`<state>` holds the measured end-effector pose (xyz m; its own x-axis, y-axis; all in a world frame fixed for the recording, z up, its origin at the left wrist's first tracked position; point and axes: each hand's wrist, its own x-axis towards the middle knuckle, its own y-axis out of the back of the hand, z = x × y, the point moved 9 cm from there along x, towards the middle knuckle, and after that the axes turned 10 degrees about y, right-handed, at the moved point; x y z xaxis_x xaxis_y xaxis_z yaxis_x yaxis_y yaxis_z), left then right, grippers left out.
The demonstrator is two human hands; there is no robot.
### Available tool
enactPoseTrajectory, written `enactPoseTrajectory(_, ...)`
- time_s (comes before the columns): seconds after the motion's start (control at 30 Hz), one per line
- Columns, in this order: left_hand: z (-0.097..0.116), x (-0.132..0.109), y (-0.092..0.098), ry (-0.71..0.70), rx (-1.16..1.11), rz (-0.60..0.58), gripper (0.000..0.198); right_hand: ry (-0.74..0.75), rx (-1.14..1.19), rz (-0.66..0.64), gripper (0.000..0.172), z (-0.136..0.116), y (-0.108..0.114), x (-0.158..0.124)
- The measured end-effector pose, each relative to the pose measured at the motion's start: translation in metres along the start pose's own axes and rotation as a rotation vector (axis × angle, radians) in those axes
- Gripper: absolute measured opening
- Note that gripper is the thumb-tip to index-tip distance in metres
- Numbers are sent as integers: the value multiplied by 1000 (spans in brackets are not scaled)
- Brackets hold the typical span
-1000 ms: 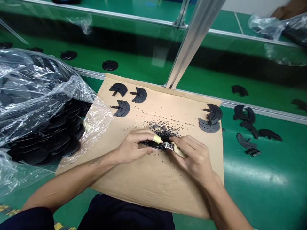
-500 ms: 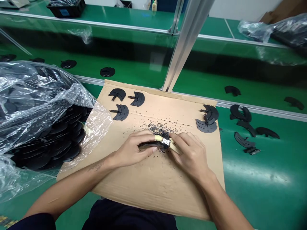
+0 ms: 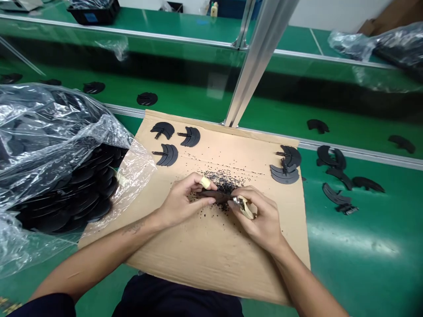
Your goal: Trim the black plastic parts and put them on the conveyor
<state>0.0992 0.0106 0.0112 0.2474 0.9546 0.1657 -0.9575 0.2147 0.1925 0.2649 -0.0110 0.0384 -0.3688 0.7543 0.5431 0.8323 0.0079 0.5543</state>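
My left hand (image 3: 185, 198), a pale yellow wrap on one finger, is closed on a curved black plastic part (image 3: 214, 195) over the cardboard sheet (image 3: 198, 259). My right hand (image 3: 259, 215) is closed around small nippers (image 3: 246, 208) with cream handles. Its thumb and forefinger also meet the right end of the black part. The nippers' tips point to the left; the jaws are partly hidden by the fingers. Beneath and behind both hands lies a heap of tiny black clippings (image 3: 228, 180).
A clear plastic bag (image 3: 66, 114) spills many black discs (image 3: 76, 189) at left. Black curved parts (image 3: 167, 155) lie on the cardboard's back left, others (image 3: 284, 173) at its right edge and on the green table (image 3: 357, 255). A metal post (image 3: 261, 61) rises behind.
The nippers have turned back into my right palm, away from the black part. My right thumb and forefinger have come to the part's end. My left hand has shifted slightly.
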Motion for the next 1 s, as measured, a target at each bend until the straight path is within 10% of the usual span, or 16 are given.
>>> enactPoseTrajectory(0.2, 15, -9, -10, -276, 407, -63, 30, 266, -118, -100, 15, -23, -5, -2)
enactPoseTrajectory(0.37, 13, -4, -5, -247, 280, -66, 35, 91, 148, -13, 16, -4, 7, 4)
enactPoseTrajectory(0.57, 18, -4, -3, -238, 130, -62, 37, 109, -309, -103, 19, 6, 8, 3)
enactPoseTrajectory(1.0, 17, -6, -6, -225, 86, -75, 29, 183, -367, -170, 19, -2, -1, 0)
